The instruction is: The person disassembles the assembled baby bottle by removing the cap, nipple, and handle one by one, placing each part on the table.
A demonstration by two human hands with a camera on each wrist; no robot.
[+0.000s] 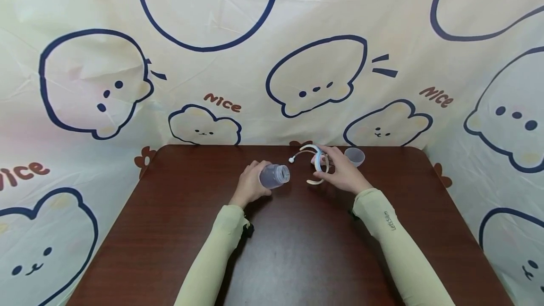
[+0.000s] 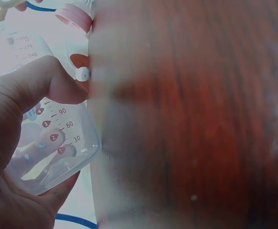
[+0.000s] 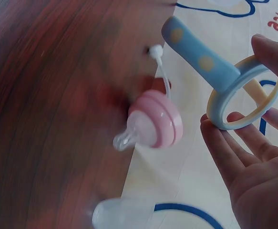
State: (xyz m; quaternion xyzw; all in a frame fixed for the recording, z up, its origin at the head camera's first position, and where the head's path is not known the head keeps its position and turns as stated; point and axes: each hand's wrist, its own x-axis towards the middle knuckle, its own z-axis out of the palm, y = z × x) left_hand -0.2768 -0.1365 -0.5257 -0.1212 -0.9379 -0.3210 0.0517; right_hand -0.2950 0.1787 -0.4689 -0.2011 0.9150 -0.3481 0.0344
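Bottle [image 1: 271, 177]: in the left hand [image 1: 250, 184], over the table [image 1: 293, 244], mouth toward three o'clock.
Handle ring [image 3: 224, 78]: in the right hand [image 1: 343, 171], between two and three o'clock from the bottle.
Nipple lid [image 3: 160, 119]: near the handle ring; its straw [image 3: 164, 74] runs toward nine o'clock.
Cup [image 1: 354, 157]: three o'clock from the handle ring, by the table's twelve o'clock edge.
Cloth [image 1: 250, 74]: beyond that edge.

Pale yellow-green long sleeves, both arms, fairly snug. R cuff [image 1: 368, 198] bunched w/ soft creases. R sleeve [image 1: 410, 251], just elbow-side of R cuff: sm. dk lettering [image 1: 389, 220], approx. "Letsslim", running along arm. Inner side of R cuff: blk bit [image 1: 354, 214], mostly hidden. L sleeve [image 1: 206, 261], well L of R cuff: same colour, creased at wrist, w/ sm. blk lump [image 1: 249, 230], shape unclear. L hand [image 1: 250, 184] & R hand [image 1: 345, 173], latter just past R cuff: both bare.
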